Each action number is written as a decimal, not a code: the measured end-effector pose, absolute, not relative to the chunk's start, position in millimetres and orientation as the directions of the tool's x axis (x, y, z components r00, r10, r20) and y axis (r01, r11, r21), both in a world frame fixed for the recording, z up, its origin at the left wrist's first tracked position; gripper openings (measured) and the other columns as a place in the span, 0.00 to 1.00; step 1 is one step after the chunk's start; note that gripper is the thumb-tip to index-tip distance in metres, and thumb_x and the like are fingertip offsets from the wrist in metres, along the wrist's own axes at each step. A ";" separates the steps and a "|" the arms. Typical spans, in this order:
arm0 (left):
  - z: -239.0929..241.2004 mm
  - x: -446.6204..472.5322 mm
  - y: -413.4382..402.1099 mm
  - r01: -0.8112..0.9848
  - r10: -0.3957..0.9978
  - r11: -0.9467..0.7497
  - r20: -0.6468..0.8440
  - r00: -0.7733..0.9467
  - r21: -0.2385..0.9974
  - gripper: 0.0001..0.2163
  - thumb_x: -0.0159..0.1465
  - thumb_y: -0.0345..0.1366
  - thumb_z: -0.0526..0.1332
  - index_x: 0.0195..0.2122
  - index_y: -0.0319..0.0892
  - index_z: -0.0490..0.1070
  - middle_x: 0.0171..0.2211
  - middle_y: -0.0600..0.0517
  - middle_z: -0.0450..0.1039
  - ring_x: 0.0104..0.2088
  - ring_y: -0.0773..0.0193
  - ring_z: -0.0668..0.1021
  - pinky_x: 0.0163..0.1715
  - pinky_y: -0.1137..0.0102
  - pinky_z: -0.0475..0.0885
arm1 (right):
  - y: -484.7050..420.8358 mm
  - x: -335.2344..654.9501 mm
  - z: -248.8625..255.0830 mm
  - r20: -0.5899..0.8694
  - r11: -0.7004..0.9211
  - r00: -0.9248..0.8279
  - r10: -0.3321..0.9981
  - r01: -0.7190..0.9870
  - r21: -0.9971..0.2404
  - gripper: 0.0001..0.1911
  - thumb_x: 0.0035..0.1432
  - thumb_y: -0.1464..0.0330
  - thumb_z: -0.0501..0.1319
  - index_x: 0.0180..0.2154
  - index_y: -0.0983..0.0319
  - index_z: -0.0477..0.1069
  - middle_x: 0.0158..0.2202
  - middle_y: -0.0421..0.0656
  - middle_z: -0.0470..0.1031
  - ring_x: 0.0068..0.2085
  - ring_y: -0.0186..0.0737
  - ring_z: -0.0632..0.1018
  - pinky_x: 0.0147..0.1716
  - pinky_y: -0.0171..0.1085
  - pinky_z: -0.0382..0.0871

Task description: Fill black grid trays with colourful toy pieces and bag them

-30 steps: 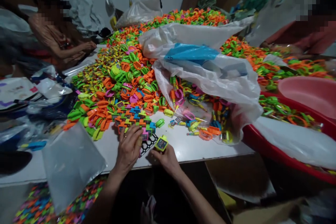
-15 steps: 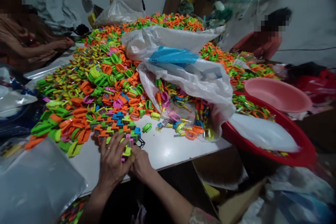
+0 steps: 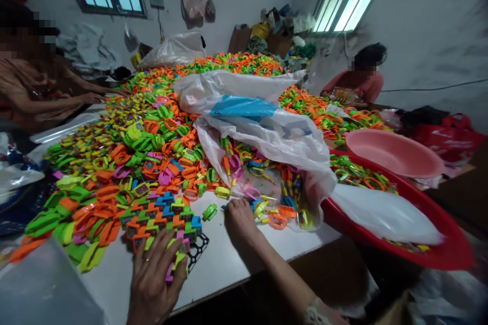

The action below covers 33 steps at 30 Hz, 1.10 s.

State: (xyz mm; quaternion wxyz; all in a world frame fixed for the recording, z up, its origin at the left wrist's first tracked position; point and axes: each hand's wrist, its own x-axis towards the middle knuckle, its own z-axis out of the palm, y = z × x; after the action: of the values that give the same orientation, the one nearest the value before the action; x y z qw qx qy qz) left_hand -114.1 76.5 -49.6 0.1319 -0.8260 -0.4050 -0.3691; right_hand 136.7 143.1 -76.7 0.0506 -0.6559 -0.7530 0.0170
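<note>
My left hand [image 3: 154, 279] lies flat with fingers spread on a block of small coloured toy watches [image 3: 163, 218] set in a black plastic grid [image 3: 198, 249] on the white table [image 3: 229, 264]. My right hand [image 3: 238, 218] reaches forward to the mouth of a clear plastic bag [image 3: 267, 137] that spills loose coloured toy watch pieces [image 3: 278, 208]. Its fingertips are curled among the small pieces at the bag's edge, and what they hold, if anything, is hidden. A lone green piece [image 3: 209, 212] lies between the two hands.
A huge heap of orange, green and yellow bands [image 3: 152, 127] covers the table. A red basin [image 3: 415, 223] with a pink bowl [image 3: 392, 152] and a bag stands at right. People work at the far left [image 3: 41, 96] and far right [image 3: 358, 81]. A clear bag [image 3: 41, 289] lies front left.
My right hand left the watch block and reached forward to the bag's mouth. My left hand stays pressed on the block. The camera tilted upward.
</note>
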 end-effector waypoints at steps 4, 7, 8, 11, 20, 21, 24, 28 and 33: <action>-49.4 -118.0 75.0 0.752 0.563 -0.655 0.710 0.423 0.071 0.15 0.60 0.32 0.58 0.49 0.38 0.68 0.49 0.41 0.72 0.54 0.54 0.71 0.60 0.55 0.54 | 129.8 136.6 -90.2 0.162 0.166 -0.159 0.974 0.986 -0.029 0.14 0.60 0.78 0.52 0.45 0.64 0.70 0.47 0.52 0.71 0.47 0.47 0.70 0.51 0.46 0.57; -51.5 -116.3 77.4 0.758 0.570 -0.647 0.712 0.410 0.081 0.14 0.60 0.32 0.58 0.48 0.38 0.69 0.48 0.41 0.72 0.54 0.53 0.71 0.60 0.54 0.54 | 124.7 156.8 -84.0 0.177 0.086 -0.090 0.980 0.996 0.026 0.12 0.59 0.77 0.53 0.42 0.66 0.71 0.49 0.54 0.70 0.50 0.50 0.68 0.51 0.47 0.57; -52.2 -115.4 78.2 0.764 0.573 -0.640 0.713 0.404 0.081 0.14 0.60 0.32 0.58 0.48 0.39 0.69 0.48 0.41 0.72 0.54 0.53 0.71 0.60 0.54 0.54 | 124.4 163.4 -80.3 0.179 0.099 -0.103 0.978 0.995 0.030 0.10 0.60 0.76 0.54 0.40 0.66 0.71 0.49 0.54 0.70 0.50 0.50 0.68 0.51 0.47 0.57; -53.0 -114.1 78.7 0.771 0.575 -0.632 0.714 0.400 0.077 0.14 0.60 0.32 0.58 0.48 0.39 0.69 0.48 0.41 0.73 0.53 0.52 0.71 0.59 0.53 0.54 | 119.3 171.7 -71.3 0.217 0.223 -0.224 0.950 0.974 0.032 0.06 0.60 0.73 0.56 0.37 0.63 0.72 0.44 0.50 0.72 0.46 0.47 0.70 0.49 0.45 0.59; -52.1 -112.0 73.6 0.790 0.606 -0.600 0.718 0.343 0.129 0.12 0.61 0.33 0.58 0.47 0.42 0.69 0.48 0.43 0.74 0.52 0.53 0.73 0.59 0.52 0.55 | 42.9 163.4 -106.6 0.319 0.350 -0.281 0.905 0.918 -0.185 0.06 0.58 0.72 0.58 0.37 0.58 0.71 0.41 0.43 0.74 0.39 0.39 0.72 0.38 0.36 0.63; -52.8 -111.4 73.8 0.788 0.606 -0.601 0.718 0.341 0.133 0.12 0.62 0.33 0.58 0.47 0.42 0.68 0.48 0.43 0.74 0.52 0.53 0.73 0.59 0.52 0.55 | 40.2 163.1 -107.6 0.301 0.273 -0.201 0.932 0.937 -0.217 0.06 0.59 0.71 0.57 0.38 0.59 0.71 0.41 0.44 0.74 0.39 0.39 0.72 0.38 0.35 0.64; -52.7 -110.6 73.6 0.794 0.615 -0.593 0.713 0.337 0.136 0.12 0.62 0.33 0.58 0.48 0.42 0.68 0.47 0.43 0.73 0.52 0.52 0.73 0.59 0.51 0.55 | 45.1 156.0 -100.2 0.137 0.012 0.021 0.990 0.972 -0.236 0.07 0.57 0.68 0.59 0.39 0.61 0.70 0.39 0.47 0.74 0.41 0.44 0.74 0.36 0.37 0.65; -39.1 -108.1 71.8 0.807 0.633 -0.577 0.694 0.343 0.127 0.13 0.62 0.33 0.58 0.49 0.42 0.67 0.50 0.42 0.72 0.53 0.53 0.72 0.58 0.50 0.56 | 57.1 145.6 -81.0 -0.038 -0.217 0.214 0.976 0.942 -0.257 0.09 0.57 0.73 0.55 0.41 0.63 0.68 0.36 0.50 0.75 0.38 0.46 0.76 0.31 0.37 0.64; -17.4 -95.5 77.9 0.787 0.648 -0.602 0.659 0.381 0.138 0.11 0.63 0.32 0.57 0.47 0.42 0.67 0.49 0.43 0.72 0.51 0.55 0.73 0.57 0.52 0.59 | 57.7 136.4 -52.3 0.017 -0.080 0.153 0.988 0.605 -0.792 0.21 0.52 0.67 0.59 0.49 0.59 0.61 0.31 0.38 0.72 0.25 0.34 0.71 0.25 0.32 0.61</action>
State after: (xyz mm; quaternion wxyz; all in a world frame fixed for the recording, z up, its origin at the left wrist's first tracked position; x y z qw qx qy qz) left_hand -95.5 77.9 -17.4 0.0997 -0.8248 -0.4349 -0.3472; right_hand 136.4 57.7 -52.3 0.3398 -0.6789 -0.5868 0.2816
